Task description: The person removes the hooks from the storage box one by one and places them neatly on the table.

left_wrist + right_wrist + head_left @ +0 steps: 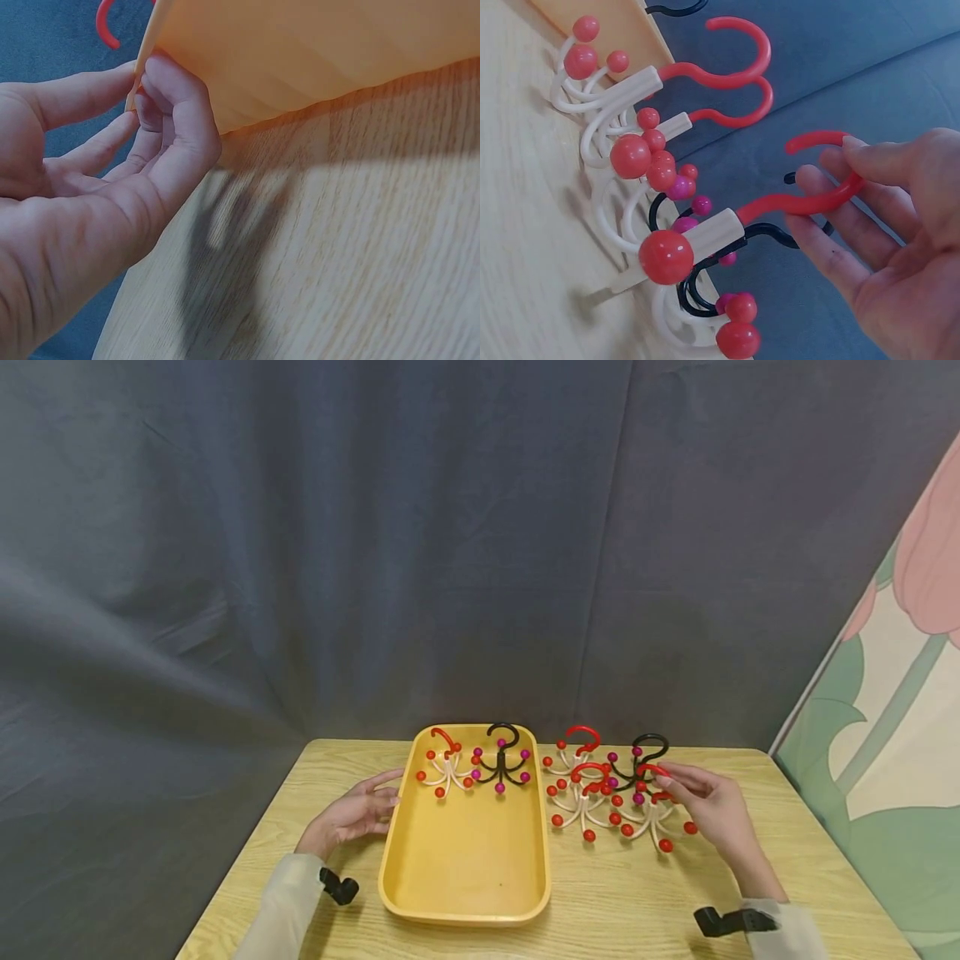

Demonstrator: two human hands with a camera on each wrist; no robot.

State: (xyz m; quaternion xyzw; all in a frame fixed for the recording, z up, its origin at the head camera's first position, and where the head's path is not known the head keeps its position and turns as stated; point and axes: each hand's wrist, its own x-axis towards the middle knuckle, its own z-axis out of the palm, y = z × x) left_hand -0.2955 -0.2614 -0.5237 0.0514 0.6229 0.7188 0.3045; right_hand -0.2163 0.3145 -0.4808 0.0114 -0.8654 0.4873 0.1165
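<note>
My right hand [712, 806] pinches the red hook of a white multi-armed hook hanger [716, 234] with red ball tips, thumb on one side and fingers on the other. It is upright at the right of the table. Beside it stand two similar white hangers with red hooks [582, 803] and a black hanger [649, 740] with magenta balls, partly hidden. On the left, my left hand [90, 202] pinches the rim of a yellow tray [465, 877] between thumb and fingers. Inside the tray's far end are a white hanger [447, 770] and a black hanger [501, 765].
The light wooden table [622, 910] extends around the tray. A dark grey curtain [450, 543] hangs along its far edge. At the right is a wall panel [892, 760] with a flower pattern.
</note>
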